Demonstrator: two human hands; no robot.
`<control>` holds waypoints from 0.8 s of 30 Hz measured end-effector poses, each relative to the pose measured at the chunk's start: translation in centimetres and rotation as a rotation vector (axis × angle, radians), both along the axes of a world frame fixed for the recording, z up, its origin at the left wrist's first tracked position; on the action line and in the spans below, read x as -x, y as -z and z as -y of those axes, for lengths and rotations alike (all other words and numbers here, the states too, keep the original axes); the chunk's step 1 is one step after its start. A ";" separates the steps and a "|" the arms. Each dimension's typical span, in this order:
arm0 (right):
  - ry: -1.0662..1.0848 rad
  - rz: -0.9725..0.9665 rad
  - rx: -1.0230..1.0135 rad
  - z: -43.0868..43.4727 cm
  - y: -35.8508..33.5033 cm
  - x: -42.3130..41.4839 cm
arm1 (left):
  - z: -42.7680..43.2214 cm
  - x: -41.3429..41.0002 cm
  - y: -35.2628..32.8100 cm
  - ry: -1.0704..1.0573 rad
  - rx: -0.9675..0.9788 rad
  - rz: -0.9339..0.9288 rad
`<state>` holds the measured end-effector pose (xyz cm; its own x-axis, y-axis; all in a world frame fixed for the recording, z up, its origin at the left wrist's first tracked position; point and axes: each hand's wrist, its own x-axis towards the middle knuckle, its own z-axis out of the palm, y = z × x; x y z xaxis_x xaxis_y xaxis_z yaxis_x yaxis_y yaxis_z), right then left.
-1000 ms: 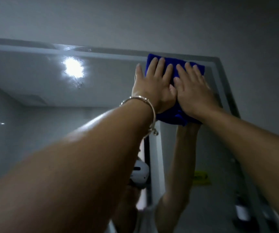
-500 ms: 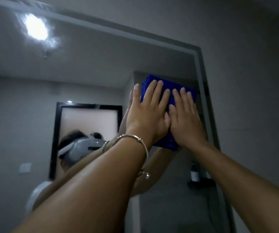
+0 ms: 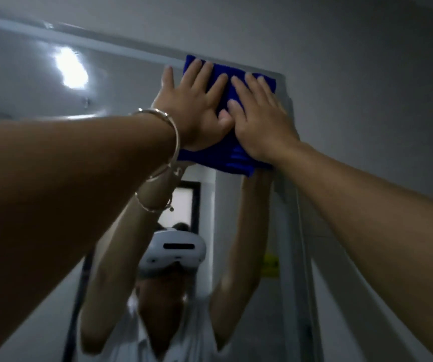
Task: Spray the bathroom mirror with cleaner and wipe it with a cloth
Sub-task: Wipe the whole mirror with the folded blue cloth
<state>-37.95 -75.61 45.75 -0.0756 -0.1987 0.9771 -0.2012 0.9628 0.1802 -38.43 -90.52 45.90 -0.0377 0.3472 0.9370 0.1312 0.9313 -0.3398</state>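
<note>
- Folded blue microfibre cloth flat on wall-mounted frameless glass mirror, at its top-right corner.
- Left hand + right hand: palms open, fingers spread, pressing the cloth, not gripping.
- Unwiped glass lies left/below; left hand nearer.

The single head-worn view looked forward and steeply upward along both raised bare forearms, close to the large wall-mounted glass mirror, facing its top right corner. The left hand and right hand sat near the frame's centre. The mirror reflected the white headset carrying the camera, low in the frame.
</note>
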 end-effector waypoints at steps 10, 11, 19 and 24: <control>-0.106 -0.014 0.078 -4.1 -2.8 -0.1 | -5.6 0.6 -3.6 -0.043 -0.045 -0.079; -0.127 -0.017 0.099 -4.3 -2.2 -0.1 | -5.8 0.5 -3.3 -0.038 -0.025 -0.071; -0.255 0.062 0.231 -6.2 9.2 -1.1 | -7.9 -0.5 6.5 0.075 0.157 -0.009; -0.127 0.094 0.203 -5.4 14.6 -1.6 | -7.4 -1.4 12.8 0.092 0.101 0.074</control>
